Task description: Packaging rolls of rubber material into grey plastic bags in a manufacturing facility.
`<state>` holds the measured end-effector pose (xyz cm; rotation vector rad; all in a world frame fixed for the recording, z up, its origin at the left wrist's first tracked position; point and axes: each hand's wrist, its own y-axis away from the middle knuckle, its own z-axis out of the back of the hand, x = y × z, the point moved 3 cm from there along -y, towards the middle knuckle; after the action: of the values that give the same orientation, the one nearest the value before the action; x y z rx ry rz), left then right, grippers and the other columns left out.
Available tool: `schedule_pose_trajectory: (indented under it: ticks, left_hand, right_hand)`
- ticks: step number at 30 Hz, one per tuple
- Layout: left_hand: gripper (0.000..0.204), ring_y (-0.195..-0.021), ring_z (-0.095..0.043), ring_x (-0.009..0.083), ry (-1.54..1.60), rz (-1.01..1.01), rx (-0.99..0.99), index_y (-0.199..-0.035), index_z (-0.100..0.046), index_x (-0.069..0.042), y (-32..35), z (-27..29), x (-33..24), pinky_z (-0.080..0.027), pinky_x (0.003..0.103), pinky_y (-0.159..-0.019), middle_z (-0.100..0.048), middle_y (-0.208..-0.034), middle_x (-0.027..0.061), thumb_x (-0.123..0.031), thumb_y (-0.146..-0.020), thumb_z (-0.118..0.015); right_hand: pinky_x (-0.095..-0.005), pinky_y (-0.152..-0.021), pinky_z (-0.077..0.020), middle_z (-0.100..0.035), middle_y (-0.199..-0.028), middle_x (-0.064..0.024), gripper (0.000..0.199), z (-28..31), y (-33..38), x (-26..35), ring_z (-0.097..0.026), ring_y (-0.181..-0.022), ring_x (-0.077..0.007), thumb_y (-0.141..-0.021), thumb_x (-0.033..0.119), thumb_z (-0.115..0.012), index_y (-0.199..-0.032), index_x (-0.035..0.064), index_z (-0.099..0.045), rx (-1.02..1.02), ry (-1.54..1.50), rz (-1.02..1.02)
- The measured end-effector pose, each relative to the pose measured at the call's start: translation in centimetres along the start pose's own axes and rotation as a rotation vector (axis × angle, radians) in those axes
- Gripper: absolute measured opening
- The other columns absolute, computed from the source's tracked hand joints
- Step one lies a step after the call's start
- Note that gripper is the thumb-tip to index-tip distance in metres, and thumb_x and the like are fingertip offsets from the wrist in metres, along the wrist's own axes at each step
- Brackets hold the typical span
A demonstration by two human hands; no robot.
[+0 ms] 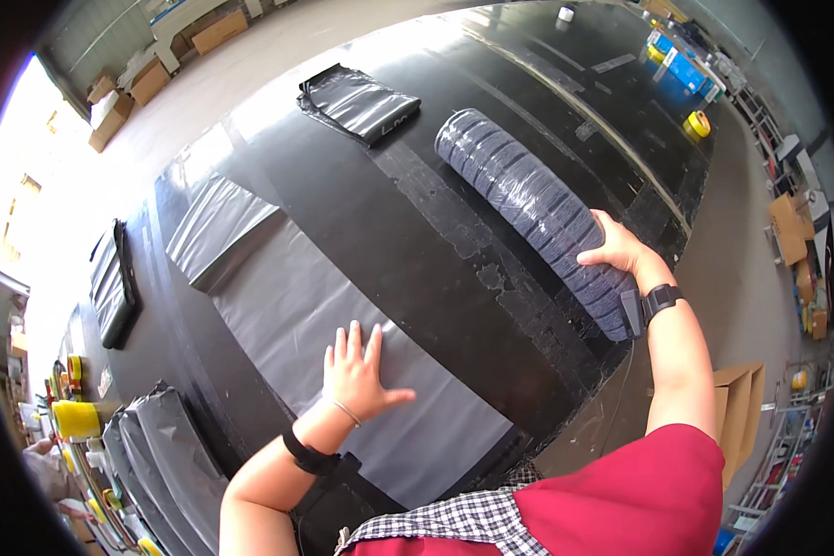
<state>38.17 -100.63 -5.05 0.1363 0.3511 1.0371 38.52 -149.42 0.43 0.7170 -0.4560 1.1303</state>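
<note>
My left hand (359, 375) lies flat with fingers spread on a long grey plastic bag (315, 296), which is laid out across the black table. The far end of that bag is folded over. My right hand (618, 246) curves over the near part of a dark blue striped fabric roll (528, 199) wrapped in clear film, thumb on top and fingers along its far right side. The roll rests on the table to the right of the bag. Part of the right fingers is hidden by the roll.
Folded black plastic (361, 102) lies beyond the bag, another folded black bundle (113, 287) at the left. Stacked grey bags (171, 454) and a yellow tape roll (76, 419) are near left. A blue box (681, 65) and yellow tape (698, 124) sit far right. Cardboard (739, 408) stands beside the table.
</note>
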Motion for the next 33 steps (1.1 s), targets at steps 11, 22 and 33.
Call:
schedule_pose_trajectory:
  ticks: [11, 22, 33]
  left_hand:
    - [0.112, -0.138, -0.031, 0.0407, -0.248, 0.121, -0.269, -0.149, -0.035, -0.021, -5.2, 5.1, 7.8, -0.03, 0.05, -0.112, -0.033, -0.151, 0.0162, -0.043, -0.053, -0.089]
    - [0.035, -0.098, -0.052, 0.0332, 0.18, 0.026, -0.498, -0.088, -0.059, -0.006, 7.1, -5.4, -8.0, -0.045, 0.041, -0.089, -0.055, -0.099, 0.0138, -0.022, -0.064, -0.077]
    - [0.011, -0.083, -0.059, 0.0309, 0.143, 0.132, -0.617, -0.079, -0.06, -0.006, 7.4, -7.6, -7.0, -0.05, 0.039, -0.076, -0.059, -0.084, 0.0106, -0.009, -0.071, -0.067]
  right_hand:
    - [-0.0384, -0.111, -0.0312, -0.051, -0.136, -0.0154, 0.109, -3.5, 14.5, -5.2, -0.047, -0.127, -0.0254, -0.058, 0.037, -0.084, -0.147, 0.0005, -0.033, 0.388, -0.572, -0.189]
    - [-0.0384, -0.106, -0.0397, -0.056, -0.13, -0.0167, 0.114, -0.8, 13.4, -5.9, -0.052, -0.122, -0.0263, -0.052, 0.029, -0.092, -0.143, -0.0009, -0.03, 0.133, -0.244, -0.019]
    - [-0.0376, -0.111, -0.0329, -0.045, -0.142, -0.0114, 0.116, -5.0, 29.1, -7.1, -0.043, -0.131, -0.0225, -0.055, 0.029, -0.09, -0.148, 0.0004, -0.026, 0.81, -1.087, -0.155]
